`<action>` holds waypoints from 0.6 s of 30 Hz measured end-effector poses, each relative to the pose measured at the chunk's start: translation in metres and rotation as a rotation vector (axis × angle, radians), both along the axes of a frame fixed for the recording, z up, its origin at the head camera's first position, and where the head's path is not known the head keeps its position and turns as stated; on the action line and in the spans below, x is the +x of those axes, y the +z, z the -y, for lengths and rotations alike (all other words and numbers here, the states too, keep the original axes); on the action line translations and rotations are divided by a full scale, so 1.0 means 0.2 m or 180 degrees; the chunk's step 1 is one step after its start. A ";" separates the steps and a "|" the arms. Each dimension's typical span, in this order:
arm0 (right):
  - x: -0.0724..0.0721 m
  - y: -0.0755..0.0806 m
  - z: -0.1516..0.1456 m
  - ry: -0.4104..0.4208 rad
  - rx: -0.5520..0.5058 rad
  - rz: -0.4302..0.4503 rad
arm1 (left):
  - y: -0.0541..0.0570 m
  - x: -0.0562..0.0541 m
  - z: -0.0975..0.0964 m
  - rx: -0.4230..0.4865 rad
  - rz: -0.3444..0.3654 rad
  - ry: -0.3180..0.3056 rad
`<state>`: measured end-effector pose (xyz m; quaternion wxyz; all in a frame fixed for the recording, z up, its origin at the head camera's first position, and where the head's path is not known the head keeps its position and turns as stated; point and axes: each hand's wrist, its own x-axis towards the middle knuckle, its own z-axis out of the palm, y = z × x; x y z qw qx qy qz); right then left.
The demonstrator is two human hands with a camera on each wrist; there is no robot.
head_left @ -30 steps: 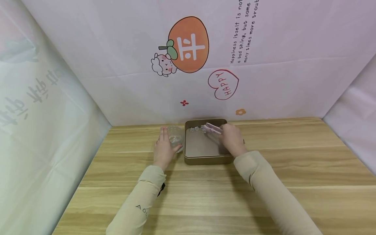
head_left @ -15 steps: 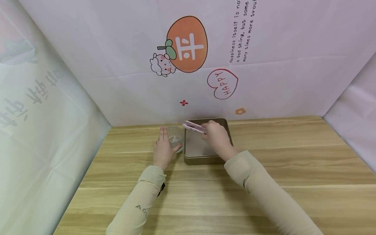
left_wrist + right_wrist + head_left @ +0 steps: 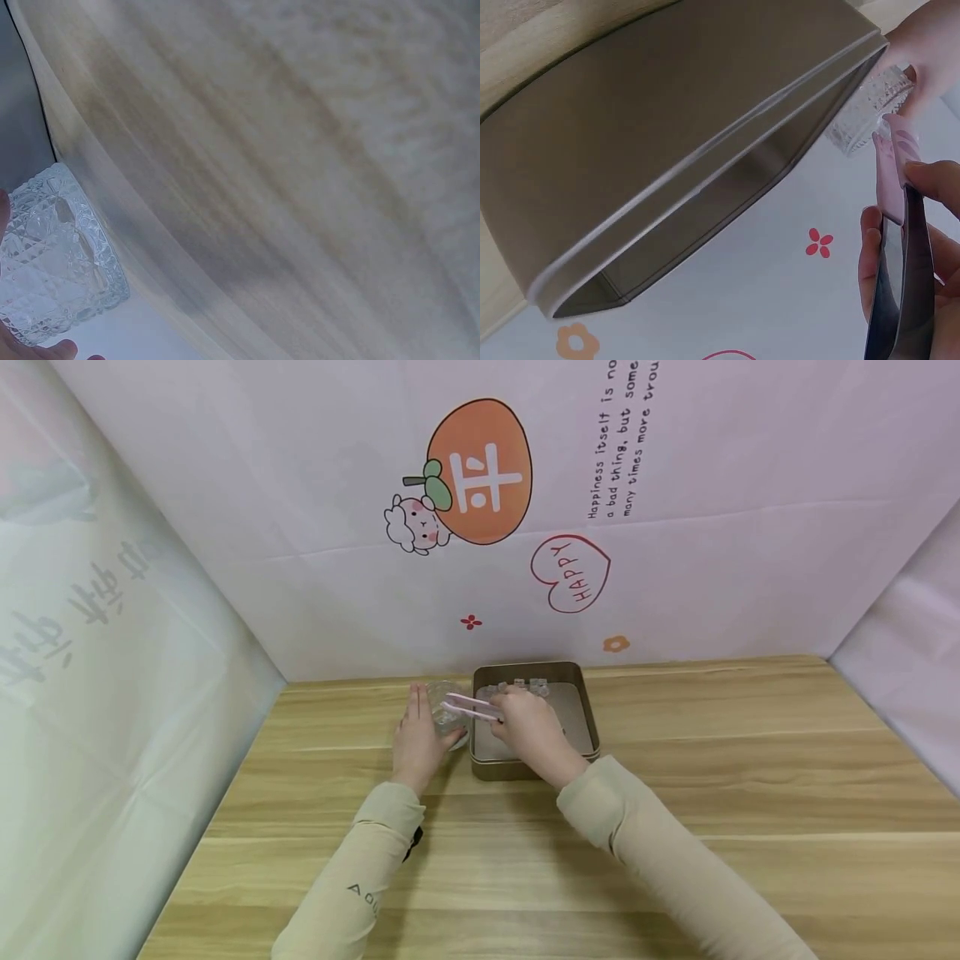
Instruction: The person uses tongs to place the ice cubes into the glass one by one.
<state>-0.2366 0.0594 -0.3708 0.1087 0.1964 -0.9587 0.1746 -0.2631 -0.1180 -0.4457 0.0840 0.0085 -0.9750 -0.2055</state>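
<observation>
My left hand (image 3: 417,743) holds a clear glass (image 3: 450,727), fingers along its left side and thumb at the near side. A cut diamond pattern covers the glass (image 3: 60,259) in the left wrist view. With my right hand (image 3: 536,731) I grip pink tongs (image 3: 474,707), which reach leftward over the tin's left wall. Their tips stand apart at the glass's mouth. In the right wrist view, thumb and fingers press the two arms of the tongs (image 3: 889,180). Several clear cubes (image 3: 538,687) lie along the far side of the tin, partly hidden by my right hand.
The bronze-coloured square tin (image 3: 510,771) stands right beside the glass on the wooden table (image 3: 480,860). Behind both rises a white printed backdrop (image 3: 337,593), meeting the table's far edge. Another white sheet (image 3: 135,718) hangs at the left.
My right hand has carried the tongs left from the cubes in the tin to the glass, and their tips have spread. My left hand stays on the glass.
</observation>
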 end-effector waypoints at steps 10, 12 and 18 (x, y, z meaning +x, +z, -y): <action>-0.01 -0.03 -0.01 -0.0075 0.0035 0.0087 | 0.00 0.00 0.00 0.0069 0.0059 0.0005; -0.01 -0.03 -0.01 -0.0085 0.0031 0.0111 | 0.00 0.00 0.00 0.0065 0.0070 0.0006; -0.01 -0.02 -0.01 -0.0108 0.0019 0.0180 | 0.00 0.00 0.00 0.0079 0.0088 0.0018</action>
